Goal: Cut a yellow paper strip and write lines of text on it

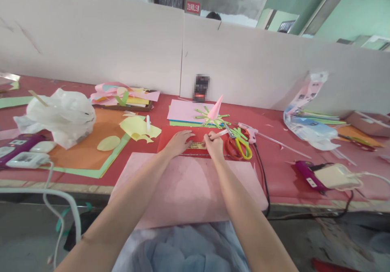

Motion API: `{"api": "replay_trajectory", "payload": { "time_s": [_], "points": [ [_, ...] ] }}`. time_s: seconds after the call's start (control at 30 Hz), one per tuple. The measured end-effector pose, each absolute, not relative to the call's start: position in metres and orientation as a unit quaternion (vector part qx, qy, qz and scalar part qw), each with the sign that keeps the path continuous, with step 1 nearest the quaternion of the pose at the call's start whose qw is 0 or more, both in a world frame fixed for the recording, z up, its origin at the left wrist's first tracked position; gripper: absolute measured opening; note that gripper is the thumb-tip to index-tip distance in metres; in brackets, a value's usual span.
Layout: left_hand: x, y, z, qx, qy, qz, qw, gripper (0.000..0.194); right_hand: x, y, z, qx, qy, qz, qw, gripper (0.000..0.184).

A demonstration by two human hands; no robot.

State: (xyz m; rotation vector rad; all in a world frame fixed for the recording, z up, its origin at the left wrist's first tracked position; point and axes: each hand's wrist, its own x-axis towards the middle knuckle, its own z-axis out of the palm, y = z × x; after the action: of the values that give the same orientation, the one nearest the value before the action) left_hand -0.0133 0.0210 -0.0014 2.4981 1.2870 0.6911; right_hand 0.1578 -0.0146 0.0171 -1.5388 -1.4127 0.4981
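My right hand [213, 144] is closed round a pale pen [219, 133], its fingers at the right end of a small yellowish strip with dark writing [196, 145]. My left hand [180, 142] lies flat at the strip's left side, fingers stretched out over red paper [167, 136]. Under my forearms is a pink sheet [189, 186] at the table's front edge. Right of my right hand are scissors with red and yellow handles [243, 149]. Just behind stands a pink paper cone [216, 108] on green paper strips [210, 120].
A pink glue gun [250, 133] lies to the right, its black cord running off the front edge. Purple power strips [309, 177] sit at both sides. On the left are a white plastic bag [62, 115], orange paper [88, 158] and cut yellow paper [137, 127]. A white partition [122, 40] stands behind.
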Motion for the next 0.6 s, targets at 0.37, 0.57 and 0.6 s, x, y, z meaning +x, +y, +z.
{"api": "replay_trajectory", "payload": {
  "time_s": [0.37, 0.57, 0.6],
  "points": [
    [-0.0135, 0.0196, 0.0006, 0.855, 0.445, 0.234, 0.127, 0.038, 0.1591, -0.0134, 0.0157, -0.635, -0.589, 0.18, 0.467, 0.026],
    [-0.0135, 0.022, -0.003, 0.856, 0.443, 0.236, 0.124, 0.038, 0.1583, -0.0128, 0.0154, -0.639, -0.581, 0.167, 0.476, 0.027],
    [-0.0135, 0.0221, -0.0032, 0.856, 0.443, 0.237, 0.124, 0.038, 0.1578, -0.013, 0.0157, -0.635, -0.577, 0.176, 0.482, 0.027]
  ]
}}
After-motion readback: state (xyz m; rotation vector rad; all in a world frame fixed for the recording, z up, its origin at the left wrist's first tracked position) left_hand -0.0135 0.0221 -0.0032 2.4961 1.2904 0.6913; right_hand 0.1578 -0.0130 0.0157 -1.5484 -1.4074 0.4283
